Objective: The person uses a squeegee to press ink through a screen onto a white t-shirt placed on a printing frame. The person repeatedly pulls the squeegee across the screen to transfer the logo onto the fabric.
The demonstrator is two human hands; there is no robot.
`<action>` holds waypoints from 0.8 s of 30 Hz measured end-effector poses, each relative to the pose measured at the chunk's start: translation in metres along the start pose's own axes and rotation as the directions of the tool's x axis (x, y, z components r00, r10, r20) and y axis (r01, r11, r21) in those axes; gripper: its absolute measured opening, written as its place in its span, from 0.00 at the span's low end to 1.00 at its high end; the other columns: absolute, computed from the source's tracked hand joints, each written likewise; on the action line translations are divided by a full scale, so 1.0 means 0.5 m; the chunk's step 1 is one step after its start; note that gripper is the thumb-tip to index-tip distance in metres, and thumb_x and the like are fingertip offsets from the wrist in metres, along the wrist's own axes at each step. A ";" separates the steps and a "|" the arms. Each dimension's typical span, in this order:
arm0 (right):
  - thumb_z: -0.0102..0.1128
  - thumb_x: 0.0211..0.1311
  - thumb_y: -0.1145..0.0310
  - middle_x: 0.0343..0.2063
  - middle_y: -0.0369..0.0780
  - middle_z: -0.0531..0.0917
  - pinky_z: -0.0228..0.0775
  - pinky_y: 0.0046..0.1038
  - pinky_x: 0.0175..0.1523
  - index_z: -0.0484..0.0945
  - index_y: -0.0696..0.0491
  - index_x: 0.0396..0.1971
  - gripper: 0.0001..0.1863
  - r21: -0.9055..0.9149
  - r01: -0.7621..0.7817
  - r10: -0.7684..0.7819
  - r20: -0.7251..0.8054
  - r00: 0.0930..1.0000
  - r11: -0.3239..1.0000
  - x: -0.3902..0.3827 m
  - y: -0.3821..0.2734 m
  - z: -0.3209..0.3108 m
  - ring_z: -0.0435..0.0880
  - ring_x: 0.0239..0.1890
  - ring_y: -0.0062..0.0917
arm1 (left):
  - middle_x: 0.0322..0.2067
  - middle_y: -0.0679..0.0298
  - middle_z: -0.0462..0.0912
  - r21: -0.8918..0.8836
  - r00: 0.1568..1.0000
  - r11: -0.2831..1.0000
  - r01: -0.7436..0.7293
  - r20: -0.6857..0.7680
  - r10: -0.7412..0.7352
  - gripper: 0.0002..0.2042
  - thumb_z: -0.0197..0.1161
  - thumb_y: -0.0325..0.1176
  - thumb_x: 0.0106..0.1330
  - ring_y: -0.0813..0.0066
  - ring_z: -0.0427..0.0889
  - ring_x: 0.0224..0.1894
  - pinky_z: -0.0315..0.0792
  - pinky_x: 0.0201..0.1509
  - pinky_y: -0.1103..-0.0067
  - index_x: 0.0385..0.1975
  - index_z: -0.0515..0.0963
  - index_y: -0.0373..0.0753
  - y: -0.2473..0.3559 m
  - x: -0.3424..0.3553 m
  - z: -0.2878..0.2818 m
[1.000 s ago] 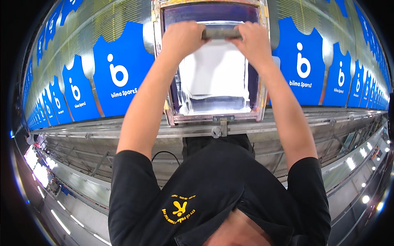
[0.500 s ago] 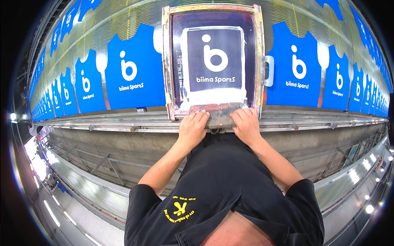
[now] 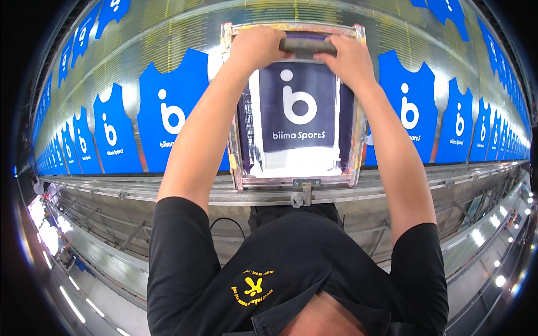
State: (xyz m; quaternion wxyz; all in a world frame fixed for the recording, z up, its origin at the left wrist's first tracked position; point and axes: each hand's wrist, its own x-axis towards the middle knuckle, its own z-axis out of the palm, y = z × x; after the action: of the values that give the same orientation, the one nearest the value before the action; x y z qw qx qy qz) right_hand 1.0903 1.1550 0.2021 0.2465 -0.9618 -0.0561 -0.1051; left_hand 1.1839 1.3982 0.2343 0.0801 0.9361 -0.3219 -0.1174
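Note:
Both of my hands grip a grey squeegee (image 3: 307,46) at the far end of a framed printing screen (image 3: 354,140). My left hand (image 3: 259,46) is closed on the squeegee's left end, and my right hand (image 3: 348,59) on its right end. Inside the frame, a dark rectangular stencil (image 3: 297,131) shows a white logo, with a thick band of white ink (image 3: 297,162) below it and thin white streaks along its sides.
Blue shirt panels with white prints (image 3: 115,154) lie in rows to both sides on a long shiny board (image 3: 168,28). A metal rail (image 3: 224,196) with a clamp (image 3: 302,193) runs along the near edge, with a metal framework beneath.
Half a second ago the squeegee was at the screen's near edge; it is now at the far end. A second ago white ink covered the middle, where the dark stencil now shows.

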 end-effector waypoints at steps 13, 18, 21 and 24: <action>0.84 0.50 0.64 0.34 0.39 0.85 0.70 0.40 0.49 0.84 0.54 0.38 0.19 0.078 0.038 -0.043 0.074 0.996 0.996 -0.457 -0.180 -0.037 0.84 0.41 0.37 | 0.28 0.67 0.86 -0.126 0.978 0.987 -0.096 -0.196 0.070 0.14 0.85 0.43 0.51 0.63 0.89 0.31 0.80 0.37 0.65 0.29 0.87 0.47 0.192 -0.458 0.164; 0.85 0.55 0.56 0.33 0.40 0.85 0.69 0.40 0.49 0.84 0.55 0.37 0.21 0.156 0.039 -0.055 0.105 0.993 0.987 -0.475 -0.193 -0.031 0.84 0.41 0.37 | 0.25 0.64 0.86 -0.173 1.000 0.985 -0.020 0.020 0.024 0.19 0.82 0.54 0.59 0.57 0.89 0.31 0.80 0.36 0.62 0.27 0.86 0.44 0.183 -0.483 0.134; 0.83 0.56 0.53 0.33 0.42 0.85 0.69 0.40 0.49 0.83 0.56 0.37 0.23 0.164 -0.047 0.002 0.268 0.964 0.985 -0.471 -0.191 -0.014 0.84 0.41 0.39 | 0.24 0.61 0.86 -0.167 0.983 0.984 0.066 0.181 -0.036 0.22 0.82 0.56 0.57 0.56 0.89 0.31 0.81 0.37 0.62 0.26 0.85 0.42 0.177 -0.470 0.124; 0.83 0.57 0.48 0.32 0.44 0.86 0.75 0.43 0.48 0.83 0.58 0.36 0.27 0.165 -0.193 0.089 0.492 0.866 0.967 -0.454 -0.181 -0.010 0.86 0.40 0.43 | 0.28 0.56 0.90 -0.192 0.898 0.968 0.160 0.435 -0.063 0.26 0.83 0.60 0.53 0.53 0.90 0.33 0.82 0.42 0.62 0.34 0.91 0.42 0.167 -0.450 0.123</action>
State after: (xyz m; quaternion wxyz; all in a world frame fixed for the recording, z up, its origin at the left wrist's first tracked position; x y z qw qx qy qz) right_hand 0.8543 1.2188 0.1959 0.3316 -0.9278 -0.0552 0.1616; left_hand 0.9465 1.4683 0.2320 0.1056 0.8898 -0.2618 -0.3584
